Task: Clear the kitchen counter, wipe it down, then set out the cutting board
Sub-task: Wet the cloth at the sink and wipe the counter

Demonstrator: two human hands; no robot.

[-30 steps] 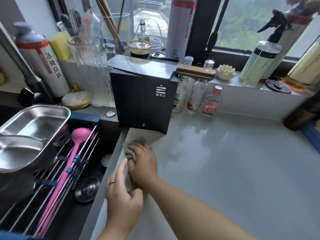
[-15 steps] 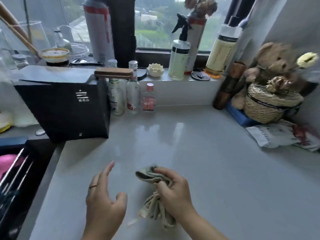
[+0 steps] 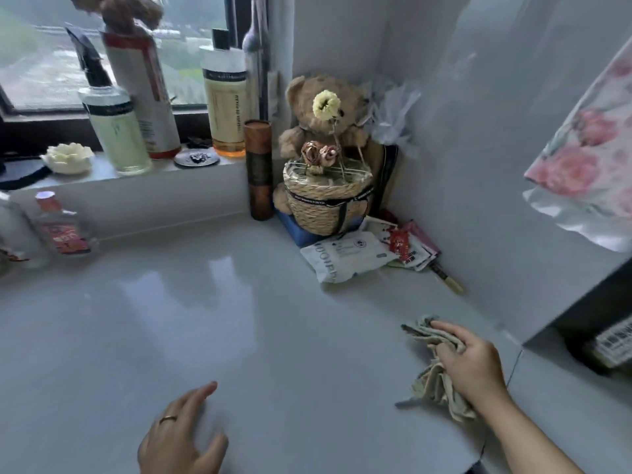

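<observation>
One cloth (image 3: 431, 383) in right hand (image 3: 473, 362) — now farther right, near wall (image 3: 478, 200).

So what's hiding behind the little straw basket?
A brown teddy bear sits behind the woven basket, with a pale flower in front of its face. The basket covers the bear's tummy, so I can't see that part.

Left hand (image 3: 181, 436): thin gold-coloured ring (image 3: 168, 419) on one finger. Right hand (image 3: 472, 367) and forearm bare to frame edge.
</observation>
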